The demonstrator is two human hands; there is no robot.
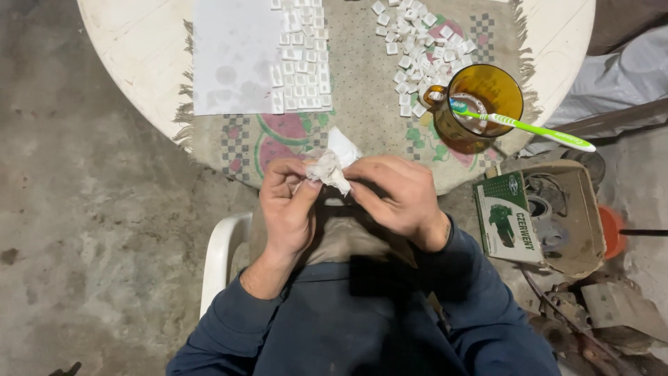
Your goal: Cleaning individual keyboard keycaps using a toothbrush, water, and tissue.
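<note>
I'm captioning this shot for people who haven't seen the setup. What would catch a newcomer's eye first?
First, the two hands low in the middle: the left hand and right hand together pinch a crumpled white tissue just off the table's near edge. Next, the amber glass mug at right with a green toothbrush lying across its rim. Behind it sits a loose heap of small white tiles, with neat rows of tiles to the left beside a white sheet.

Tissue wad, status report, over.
Both hands pinch crumpled white tissue wad: left hand, right hand. Over lap, short of table edge. Nothing obstructing.
</note>
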